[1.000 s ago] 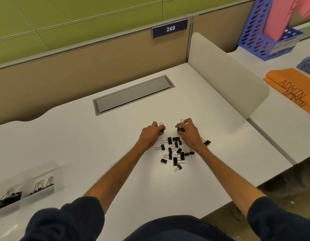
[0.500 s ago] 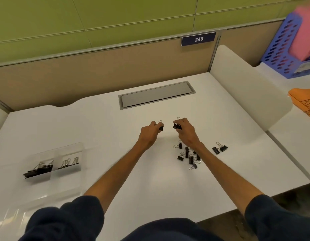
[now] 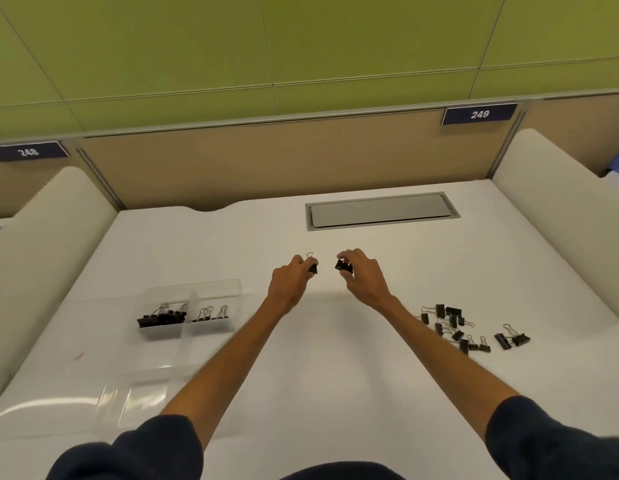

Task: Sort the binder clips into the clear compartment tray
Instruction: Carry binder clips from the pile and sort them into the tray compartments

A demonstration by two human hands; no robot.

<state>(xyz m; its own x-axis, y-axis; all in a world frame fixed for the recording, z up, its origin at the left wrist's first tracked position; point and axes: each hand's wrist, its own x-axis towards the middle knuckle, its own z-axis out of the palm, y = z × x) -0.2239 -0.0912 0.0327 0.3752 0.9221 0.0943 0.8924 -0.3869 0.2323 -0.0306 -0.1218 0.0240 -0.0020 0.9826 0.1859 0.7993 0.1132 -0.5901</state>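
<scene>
Binder clips, two in transit: left hand [image 3: 290,282] pinches one clip [image 3: 312,267], right hand [image 3: 363,278] pinches another clip [image 3: 344,266], both lifted off the loose pile [image 3: 453,325] on the table [image 3: 336,358] (now well to their right), nearing the part-stocked clear compartment tray [image 3: 218,292].

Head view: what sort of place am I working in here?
Most likely an open-plan office cubicle: plate 248 and plate 249 number the bays on the back partition, a rounded side divider bounds the white desk, and a cable hatch is set into it.
</scene>
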